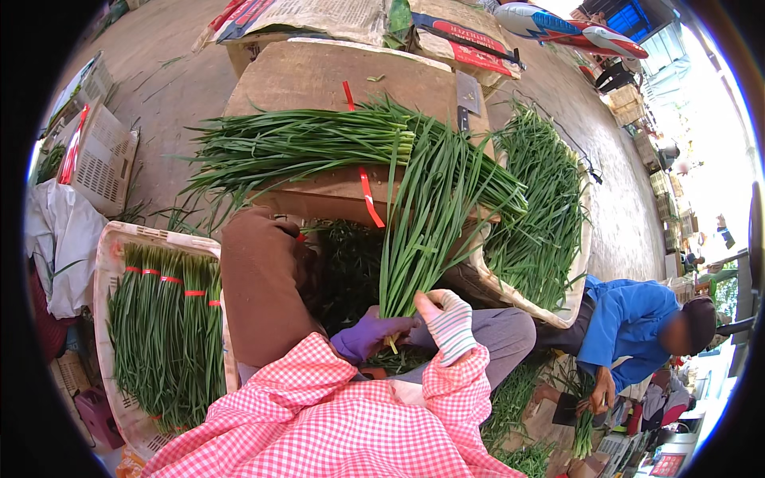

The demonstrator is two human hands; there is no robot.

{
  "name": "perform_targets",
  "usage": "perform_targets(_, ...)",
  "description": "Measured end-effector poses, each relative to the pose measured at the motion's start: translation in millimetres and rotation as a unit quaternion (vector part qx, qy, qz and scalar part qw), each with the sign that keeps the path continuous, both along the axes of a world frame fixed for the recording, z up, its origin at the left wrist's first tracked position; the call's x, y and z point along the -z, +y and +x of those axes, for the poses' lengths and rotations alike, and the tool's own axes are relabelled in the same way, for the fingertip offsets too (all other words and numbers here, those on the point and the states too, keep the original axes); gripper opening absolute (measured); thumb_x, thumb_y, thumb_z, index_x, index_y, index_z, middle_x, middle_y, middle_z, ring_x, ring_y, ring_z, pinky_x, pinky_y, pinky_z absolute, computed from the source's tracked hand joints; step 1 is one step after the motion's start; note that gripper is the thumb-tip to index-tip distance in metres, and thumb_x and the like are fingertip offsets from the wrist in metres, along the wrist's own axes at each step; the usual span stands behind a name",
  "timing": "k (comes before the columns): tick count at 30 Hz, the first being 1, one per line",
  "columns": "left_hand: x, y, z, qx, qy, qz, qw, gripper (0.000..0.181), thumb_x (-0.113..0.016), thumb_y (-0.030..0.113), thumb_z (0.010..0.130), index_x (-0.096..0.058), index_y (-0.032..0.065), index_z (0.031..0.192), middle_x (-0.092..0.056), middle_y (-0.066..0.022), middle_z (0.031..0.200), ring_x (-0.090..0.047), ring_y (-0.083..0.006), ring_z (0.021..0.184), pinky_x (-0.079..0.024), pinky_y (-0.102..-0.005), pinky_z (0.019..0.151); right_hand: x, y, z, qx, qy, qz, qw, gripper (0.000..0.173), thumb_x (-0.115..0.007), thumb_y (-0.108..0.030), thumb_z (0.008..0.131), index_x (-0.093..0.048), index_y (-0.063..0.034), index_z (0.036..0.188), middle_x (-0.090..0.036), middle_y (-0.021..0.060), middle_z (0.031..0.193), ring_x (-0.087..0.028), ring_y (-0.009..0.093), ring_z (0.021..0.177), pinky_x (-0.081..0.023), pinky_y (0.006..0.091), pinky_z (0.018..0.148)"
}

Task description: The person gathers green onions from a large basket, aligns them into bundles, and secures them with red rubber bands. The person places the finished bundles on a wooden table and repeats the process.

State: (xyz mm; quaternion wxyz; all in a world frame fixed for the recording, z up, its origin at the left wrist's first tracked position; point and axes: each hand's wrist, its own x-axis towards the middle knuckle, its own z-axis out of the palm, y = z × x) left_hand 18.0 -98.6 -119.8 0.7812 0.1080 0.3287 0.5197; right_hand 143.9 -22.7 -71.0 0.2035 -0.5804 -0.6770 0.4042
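My left hand [373, 334], in a purple glove, grips a loose bunch of garlic chives [421, 239] near its stem ends. The leaves fan out away from me onto the board. My right hand [445, 322] wears a striped glove with bare fingertips. Its fingertips touch the right edge of that bunch just above my left hand; whether they pinch a stem is hidden. Across the wooden board [334, 71] lies a larger pile of chives [305, 140], stems to the right. A red tie strip [370, 197] runs under the pile and hangs over the near edge.
A cleaver [466, 101] lies at the board's right edge. Tied chive bundles fill a plastic crate [158, 236] on the left; loose chives heap in another crate [583, 239] on the right. A co-worker in blue [624, 322] crouches at right, holding chives. Fertilizer sacks [317, 21] lie beyond.
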Motion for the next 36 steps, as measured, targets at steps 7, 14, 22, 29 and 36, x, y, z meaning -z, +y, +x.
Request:
perform_targets(7, -9.8, -4.4, -8.6, 0.042, 0.113, 0.089, 0.989, 0.020, -0.062, 0.008, 0.077, -0.060, -0.0045, 0.094, -0.056, -0.0060, 0.073, -0.056, -0.0127, 0.065, -0.048, -0.0276, 0.059, 13.5, 12.7, -9.7, -0.014, -0.076, 0.029, 0.997, 0.032, -0.073, -0.032, 0.069, -0.062, -0.0009, 0.071, -0.060, 0.0114, 0.059, -0.058, 0.019, 0.053, -0.047, 0.0300, 0.054)
perform_targets(14, 27.0, -2.7, 0.9, -0.012, -0.318, -0.013, 0.948, 0.039, -0.046, 0.016, 0.088, -0.045, -0.0027, 0.122, -0.055, -0.0195, 0.114, -0.059, -0.0272, 0.101, -0.047, -0.0422, 0.090, -3.8, -0.1, -7.2, 0.103, 0.144, -0.061, 0.982, 0.016, -0.070, -0.012, 0.074, -0.061, -0.0008, 0.067, -0.057, 0.0005, 0.058, -0.049, 0.005, 0.050, -0.039, 0.0214, 0.047)
perform_targets(22, 8.7, 3.8, -7.0, -0.020, -0.176, -0.083, 0.981, 0.023, -0.051, 0.014, 0.089, -0.053, -0.0029, 0.105, -0.060, -0.0133, 0.099, -0.061, -0.0219, 0.087, -0.055, -0.0345, 0.077, -10.1, -12.5, -11.8, 0.093, 0.254, -0.028, 0.962, 0.015, -0.067, -0.003, 0.073, -0.057, -0.0027, 0.062, -0.051, -0.0016, 0.055, -0.044, 0.004, 0.046, -0.034, 0.0202, 0.044)
perform_targets(29, 13.3, 4.5, -7.7, -0.039, -0.158, -0.143, 0.976, 0.018, -0.052, 0.011, 0.087, -0.054, -0.0030, 0.099, -0.057, -0.0104, 0.090, -0.060, -0.0185, 0.081, -0.055, -0.0341, 0.078, -53.9, 7.6, 19.3, 0.248, 0.341, 0.031, 0.906, 0.004, -0.062, 0.003, 0.070, -0.060, 0.0006, 0.068, -0.055, 0.0041, 0.057, -0.040, 0.006, 0.039, -0.028, 0.0179, 0.037)
perform_targets(36, 1.1, 3.5, 2.2, -0.028, -0.024, -0.054, 0.998, 0.023, -0.059, 0.017, 0.084, -0.059, -0.0035, 0.095, -0.057, -0.0062, 0.071, -0.055, -0.0114, 0.062, -0.051, -0.0274, 0.061, -9.0, -15.0, 32.7, 0.136, 0.032, -0.051, 0.989, 0.016, -0.069, -0.015, 0.076, -0.066, -0.0002, 0.081, -0.063, 0.0041, 0.065, -0.055, 0.007, 0.058, -0.045, 0.0229, 0.053)
